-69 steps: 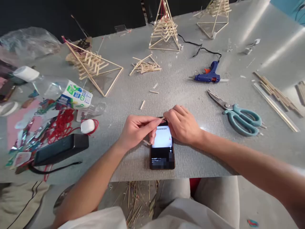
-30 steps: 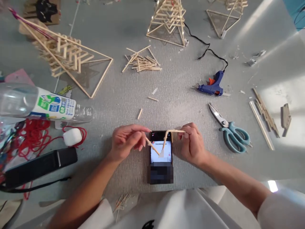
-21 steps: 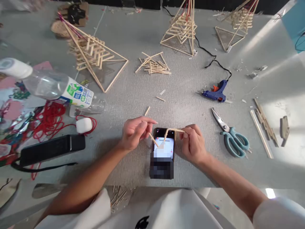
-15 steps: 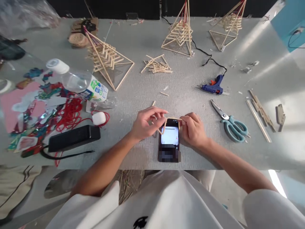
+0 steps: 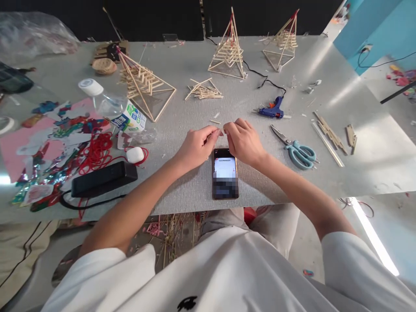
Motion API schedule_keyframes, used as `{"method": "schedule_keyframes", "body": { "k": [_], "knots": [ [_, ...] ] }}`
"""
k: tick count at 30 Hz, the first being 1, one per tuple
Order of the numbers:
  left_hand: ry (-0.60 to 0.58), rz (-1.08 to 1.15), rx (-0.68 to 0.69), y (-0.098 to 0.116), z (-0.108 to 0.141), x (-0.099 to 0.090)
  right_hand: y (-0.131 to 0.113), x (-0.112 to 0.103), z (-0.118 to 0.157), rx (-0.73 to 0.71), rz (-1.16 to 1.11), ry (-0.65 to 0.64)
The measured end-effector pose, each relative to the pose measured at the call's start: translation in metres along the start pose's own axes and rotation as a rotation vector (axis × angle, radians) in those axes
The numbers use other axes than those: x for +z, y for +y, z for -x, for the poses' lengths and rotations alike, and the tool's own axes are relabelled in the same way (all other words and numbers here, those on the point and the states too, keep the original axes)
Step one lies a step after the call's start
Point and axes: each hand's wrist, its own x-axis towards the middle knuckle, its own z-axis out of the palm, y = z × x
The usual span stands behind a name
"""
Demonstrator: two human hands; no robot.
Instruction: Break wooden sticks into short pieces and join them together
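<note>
My left hand point(image 5: 199, 146) and my right hand point(image 5: 244, 142) meet just beyond a lit phone point(image 5: 225, 173) on the metal table. Both are closed in a pinch, fingertips nearly touching. A small pale bit of thin wooden stick point(image 5: 223, 131) shows between them; the fingers hide the rest. Short wooden scraps point(image 5: 215, 121) lie just past my hands. Farther back is a pile of thin wooden sticks point(image 5: 205, 90). Pyramid frames built of sticks stand behind: one at left point(image 5: 144, 84), one in the middle point(image 5: 228, 50), one at right point(image 5: 284, 43).
On the right lie a blue glue gun point(image 5: 273, 108) with a black cord, teal-handled scissors point(image 5: 299, 154) and flat wooden strips point(image 5: 330, 132). At left are a plastic bottle point(image 5: 130, 117), red cord point(image 5: 100, 151), a black power adapter point(image 5: 104, 178) and colourful scraps point(image 5: 52, 147).
My hands have come together beyond the phone, the right one moving left and away from me. The sticks that showed between them are now mostly hidden. The view has shifted.
</note>
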Motion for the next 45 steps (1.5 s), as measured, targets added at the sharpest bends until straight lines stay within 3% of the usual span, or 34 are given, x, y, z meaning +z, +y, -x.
{"method": "schedule_keyframes", "body": {
  "k": [3, 8, 19, 25, 28, 31, 39, 45],
  "knots": [
    [-0.003, -0.138, 0.098, 0.013, 0.004, -0.005, -0.006, -0.009, 0.005, -0.007, -0.012, 0.014],
    [-0.035, -0.165, 0.172, 0.025, 0.014, -0.006, -0.020, -0.030, 0.017, 0.030, -0.091, 0.045],
    [0.077, -0.058, 0.201, 0.008, 0.015, -0.016, -0.031, -0.035, -0.015, 0.072, -0.242, -0.066],
    [0.183, 0.015, 0.137, -0.004, 0.015, 0.001, -0.022, -0.029, -0.015, 0.073, -0.220, -0.146],
    [0.145, 0.004, 0.115, -0.012, 0.012, 0.007, -0.013, -0.026, -0.013, 0.026, -0.200, -0.209],
    [0.127, -0.058, 0.126, -0.017, 0.011, 0.009, -0.008, -0.024, -0.011, -0.028, -0.041, -0.223],
    [0.068, -0.472, 0.231, -0.021, 0.016, 0.008, -0.004, -0.010, -0.001, -0.226, 0.264, -0.233],
    [-0.200, -0.251, 0.166, -0.016, 0.015, 0.001, -0.002, -0.007, 0.021, -0.346, 0.303, -0.145]
  ]
}}
